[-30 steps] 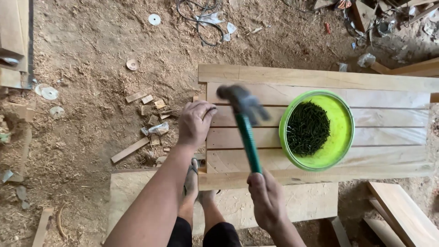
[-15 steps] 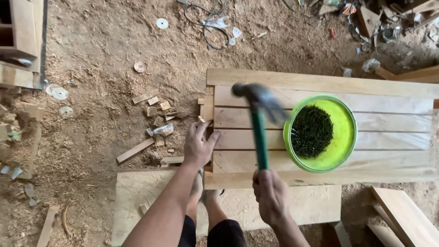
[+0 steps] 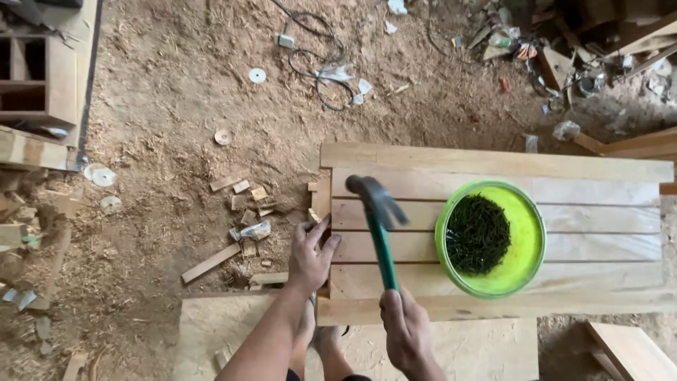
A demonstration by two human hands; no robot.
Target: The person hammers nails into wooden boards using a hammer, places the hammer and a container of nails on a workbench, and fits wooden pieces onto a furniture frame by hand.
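The right hand (image 3: 403, 331) was closed tight around the green handle of a hammer (image 3: 379, 226), whose dark head hung raised above the slats of a pale wooden panel (image 3: 493, 169) lying on the sawdust floor (image 3: 176, 106). The left hand (image 3: 310, 257) rested at the panel's left edge with its fingers (image 3: 319, 229) drawn together at a slat end; whether they pinched a nail there could not be told, since nothing that small showed. The main danger was plain: those fingers sat just beside where the hammer head seemed aimed, so a blow landing slightly off would likely strike them. A glancing hit could also bend a nail or split the thin slat near its end. The green bowl (image 3: 525, 212) of dark nails (image 3: 478, 234) stood on the slats just to the right of the hammer, and the jolt of hammering, or a wide swing, might shift it or spill it into the sawdust. Bare feet (image 3: 326, 340) showed below the panel's near edge, close to loose offcuts (image 3: 211, 262).
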